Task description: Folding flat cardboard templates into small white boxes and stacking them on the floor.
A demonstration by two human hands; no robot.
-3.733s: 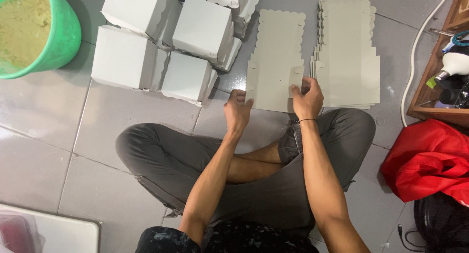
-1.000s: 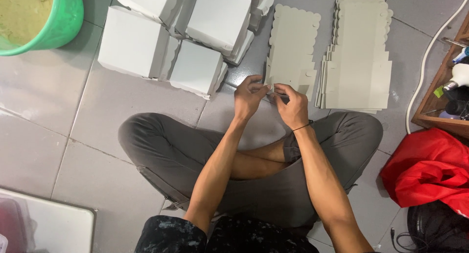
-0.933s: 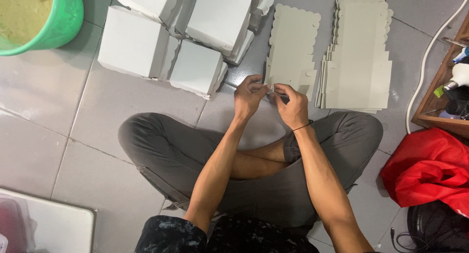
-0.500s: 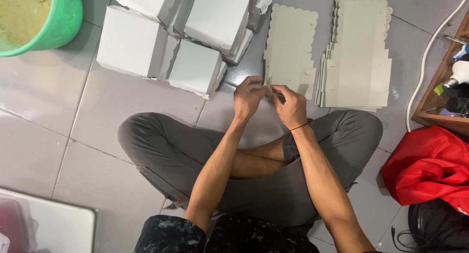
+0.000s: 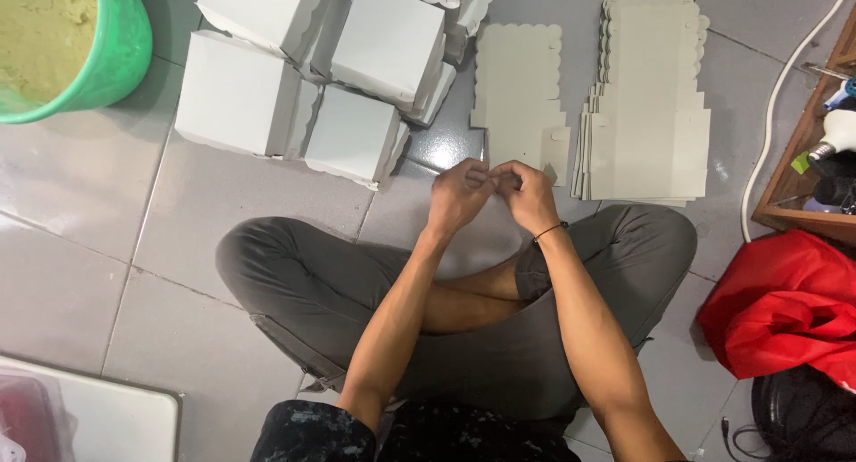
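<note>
Above crossed legs at the picture's centre, meeting fingertip to fingertip: left hand (image 5: 459, 197) and right hand (image 5: 528, 194), both curled together, whether pinching anything impossible to tell. At 12 o'clock, just beyond, lying on the tiled floor (image 5: 89, 203): flat cardboard blank (image 5: 518, 92); at 1 o'clock, stacked blanks (image 5: 646, 105); at 10 o'clock, folded white boxes (image 5: 312, 70).

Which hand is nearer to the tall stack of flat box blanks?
Right. The right hand is just left of the stack of flat box blanks; the left hand is farther left.
</note>
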